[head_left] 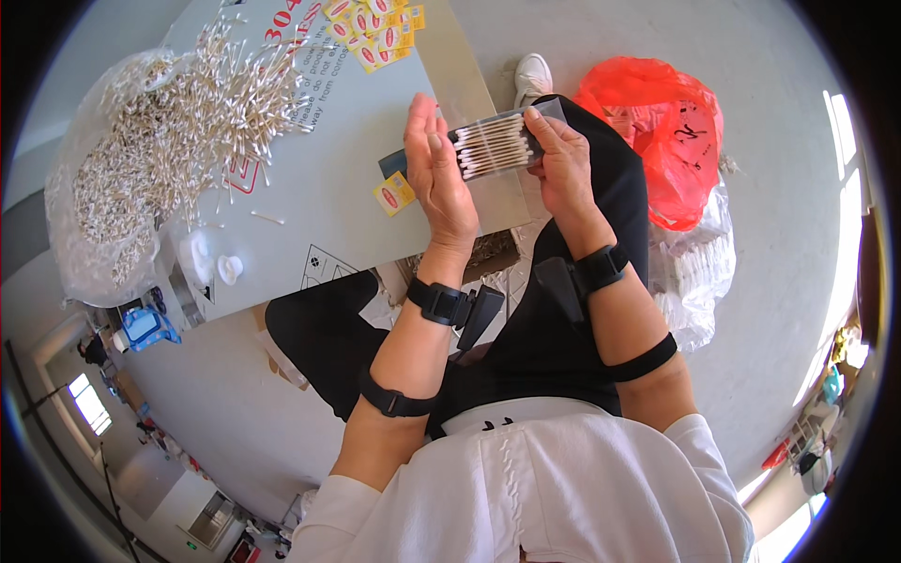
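A row of cotton swabs (493, 148) lies side by side in a clear plastic bag (552, 114). My right hand (566, 167) pinches the bag's right end between thumb and fingers. Upright at the other end, my left hand (441, 188) has its fingers stretched out, with the palm side against or very near the swab tips; exact contact is hard to see. Beneath the left hand, a dark flat piece (391, 165) pokes out on the table. Next to that hand lies a single yellow card (394, 193) with a red oval.
A large heap of loose cotton swabs (178, 141) spills from a clear bag on the grey table (347, 225). Several yellow cards (375, 33) lie at the far edge. White round pieces (229, 269) sit near left. A red plastic bag (694, 169) stands right of my leg.
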{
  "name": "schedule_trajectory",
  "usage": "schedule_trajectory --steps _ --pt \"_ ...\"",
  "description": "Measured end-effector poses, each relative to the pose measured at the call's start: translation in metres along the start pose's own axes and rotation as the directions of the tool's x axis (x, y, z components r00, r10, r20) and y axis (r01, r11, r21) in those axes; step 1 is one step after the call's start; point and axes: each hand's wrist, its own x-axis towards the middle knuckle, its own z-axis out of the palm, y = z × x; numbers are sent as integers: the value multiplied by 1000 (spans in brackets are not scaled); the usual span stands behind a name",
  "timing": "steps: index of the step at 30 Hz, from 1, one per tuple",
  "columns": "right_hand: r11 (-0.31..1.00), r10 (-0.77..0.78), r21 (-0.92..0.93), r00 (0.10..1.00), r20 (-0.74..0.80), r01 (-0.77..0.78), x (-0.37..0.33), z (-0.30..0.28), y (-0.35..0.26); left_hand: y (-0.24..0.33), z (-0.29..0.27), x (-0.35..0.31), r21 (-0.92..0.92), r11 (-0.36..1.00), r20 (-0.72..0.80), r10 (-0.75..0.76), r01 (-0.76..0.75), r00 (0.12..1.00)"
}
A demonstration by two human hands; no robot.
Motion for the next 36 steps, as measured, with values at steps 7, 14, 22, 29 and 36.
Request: schedule_trajectory --steps 7,14,22,29,36 --pt "999 -30 -27 998 48 32 4 -5 5 13 8 -9 104 994 60 -25 18 998" --pt "1000 2 -4 999 40 -2 0 -3 0 19 -14 -17 909 136 414 -161 -395 896" --pt "1000 -16 -26 999 47 18 3 -2 5 21 -9 -23 906 95 422 -190 -412 886" --pt "1000 -13 -15 1000 15 14 -7 1 -5 31 -45 -12 902 279 312 104 -328 945" --pt "998 38 -55 999 23 -37 -8 -2 -6 53 -96 -4 974 222 59 -81 -40 995"
